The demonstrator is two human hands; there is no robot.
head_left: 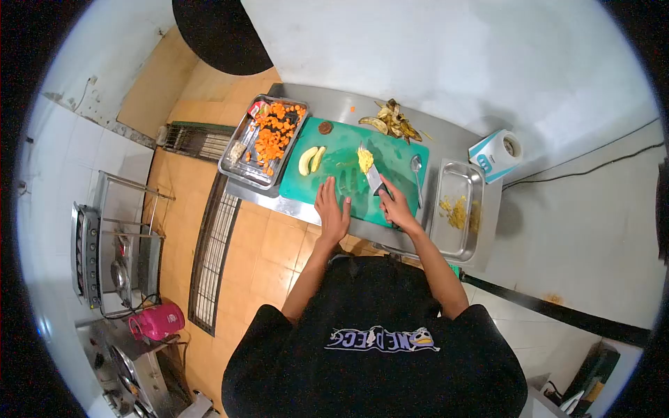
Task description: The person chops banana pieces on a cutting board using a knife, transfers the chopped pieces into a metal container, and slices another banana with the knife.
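My right hand (396, 203) is wrapped round the handle of a knife (374, 179), whose blade points away from me over the green cutting board (334, 143). Chopped yellow pieces (365, 160) lie on and beside the blade's far part. My left hand (332, 210) rests at the board's near edge with its fingers spread and nothing in it. Peeled banana pieces (311, 161) lie on the board beyond my left hand. A small brown lump (325, 127) sits near the board's far left corner, and a spoon (417, 174) lies along its right side.
A metal tray (238, 169) holding orange chopped pieces stands left of the board. Banana peels (395, 123) lie at its far edge. On the right are a steel pan (446, 221) with yellow bits and a paper roll (496, 155). A wall rises behind the counter.
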